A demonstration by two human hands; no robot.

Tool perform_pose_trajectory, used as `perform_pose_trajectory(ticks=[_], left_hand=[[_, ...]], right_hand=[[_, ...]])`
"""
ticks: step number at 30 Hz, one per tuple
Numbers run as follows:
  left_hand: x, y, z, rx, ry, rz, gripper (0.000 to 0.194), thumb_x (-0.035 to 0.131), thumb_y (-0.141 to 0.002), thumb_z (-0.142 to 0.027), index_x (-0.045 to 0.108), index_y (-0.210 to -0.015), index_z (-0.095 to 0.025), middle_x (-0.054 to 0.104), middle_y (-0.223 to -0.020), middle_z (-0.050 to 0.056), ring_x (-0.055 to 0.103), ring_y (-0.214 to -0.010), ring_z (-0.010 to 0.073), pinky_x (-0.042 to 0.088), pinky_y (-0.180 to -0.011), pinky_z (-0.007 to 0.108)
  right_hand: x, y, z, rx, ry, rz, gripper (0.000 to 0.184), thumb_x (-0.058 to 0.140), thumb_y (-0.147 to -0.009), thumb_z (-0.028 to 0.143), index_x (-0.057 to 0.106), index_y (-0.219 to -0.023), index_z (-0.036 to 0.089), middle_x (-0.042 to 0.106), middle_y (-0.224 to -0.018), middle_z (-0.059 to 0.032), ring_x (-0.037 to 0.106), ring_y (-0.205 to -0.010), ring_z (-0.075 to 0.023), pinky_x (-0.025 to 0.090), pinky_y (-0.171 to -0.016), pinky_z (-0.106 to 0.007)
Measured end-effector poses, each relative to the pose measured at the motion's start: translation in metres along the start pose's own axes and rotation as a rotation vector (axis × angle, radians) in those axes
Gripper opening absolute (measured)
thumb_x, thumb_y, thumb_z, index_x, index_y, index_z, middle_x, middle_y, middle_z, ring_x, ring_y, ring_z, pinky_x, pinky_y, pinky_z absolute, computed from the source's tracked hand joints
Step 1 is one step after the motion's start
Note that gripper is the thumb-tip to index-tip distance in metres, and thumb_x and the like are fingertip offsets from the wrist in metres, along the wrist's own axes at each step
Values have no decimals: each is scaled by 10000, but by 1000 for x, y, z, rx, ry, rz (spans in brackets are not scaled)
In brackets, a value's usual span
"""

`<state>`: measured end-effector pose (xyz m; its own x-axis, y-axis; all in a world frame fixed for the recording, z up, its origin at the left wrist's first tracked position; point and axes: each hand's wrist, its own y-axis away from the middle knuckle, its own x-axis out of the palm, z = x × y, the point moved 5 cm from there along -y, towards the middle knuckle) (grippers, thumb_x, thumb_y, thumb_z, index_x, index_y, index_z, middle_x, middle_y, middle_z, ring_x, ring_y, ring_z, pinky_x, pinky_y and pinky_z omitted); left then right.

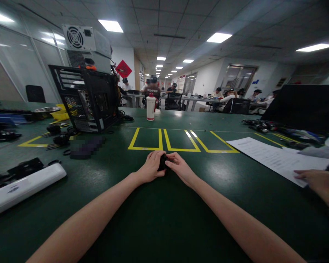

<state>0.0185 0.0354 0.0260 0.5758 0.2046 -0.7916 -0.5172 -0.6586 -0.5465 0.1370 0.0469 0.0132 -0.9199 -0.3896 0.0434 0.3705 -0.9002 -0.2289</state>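
1 small black object (pixel 162 163) over green surface (pixel 170 215). Left hand (pixel 150 167) curled around object; right hand (pixel 180 167) pinching its right edge. 3 yellow outlines (pixel 183 149) beyond.

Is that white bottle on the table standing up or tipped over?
Upright: the white bottle stands on its base on the green table, with its red top uppermost.

"PUMPKIN" stands in pale capitals on a brown top (pixel 152 93), upper centre; print on the paper (pixel 274 157) at right is illegible.
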Motion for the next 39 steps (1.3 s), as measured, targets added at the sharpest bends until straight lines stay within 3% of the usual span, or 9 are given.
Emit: perform_pose_trajectory(ticks=[6, 13, 19, 23, 29, 34, 39], left_hand=[[1, 0, 1, 3, -6, -13, 604, 557, -670, -231, 243, -1182, -176, 398, -1140, 97, 364, -1102, 230, 238, -971, 434], [-2, 0, -1, -2, 18, 12, 624, 562, -659, -210, 232, -1187, -174, 395, -1142, 97, 360, -1107, 229, 234, -973, 433], [-2, 0, -2, -5, 22, 8, 606, 553, -674, -225, 233, -1187, -186, 393, -1150, 99, 354, -1114, 240, 239, -963, 454], [-2, 0, -2, -1, 19, 1, 592, 552, -676, -226, 245, -1181, -183, 396, -1147, 98, 357, -1112, 235, 232, -970, 446], [-2, 0, -2, 1, 17, 6, 621, 562, -655, -204, 236, -1183, -179, 400, -1143, 98, 363, -1104, 233, 244, -964, 440], [-1, -1, -1, -3, 5, 1, 612, 555, -668, -219, 232, -1186, -180, 395, -1148, 99, 353, -1115, 233, 237, -968, 443], [0, 0, 0, 0, 2, 5, 609, 555, -673, -230, 231, -1186, -185, 394, -1147, 97, 357, -1111, 231, 234, -970, 445]], right_hand=[[-3, -3, -5, 45, 7, -18, 305, 584, -684, 274, 514, -978, 232, 542, -1011, -23, 473, -1002, -163, 338, -901, -352], [1, -2, -4, 24, -63, 62, 363, 645, -603, 145, 504, -925, 235, 536, -999, -2, 494, -989, -160, 359, -898, -351], [1, 0, 2, -8, 22, 4, 226, 586, -685, 241, 520, -901, 228, 533, -959, -8, 486, -967, -152, 357, -893, -346], [-2, -1, -1, 36, 54, -29, 296, 578, -691, 252, 506, -977, 238, 517, -1033, -24, 456, -1023, -167, 339, -910, -364], [2, 0, 0, 10, -12, 48, 333, 623, -635, 172, 497, -937, 236, 519, -1013, -7, 498, -972, -159, 371, -882, -347], [1, 0, 1, -19, 70, -24, 211, 557, -706, 255, 510, -909, 226, 537, -966, -13, 485, -973, -154, 350, -896, -352], [-2, -3, -5, 33, 53, -21, 283, 555, -706, 255, 494, -981, 229, 517, -1043, -27, 461, -1027, -167, 341, -910, -363]])
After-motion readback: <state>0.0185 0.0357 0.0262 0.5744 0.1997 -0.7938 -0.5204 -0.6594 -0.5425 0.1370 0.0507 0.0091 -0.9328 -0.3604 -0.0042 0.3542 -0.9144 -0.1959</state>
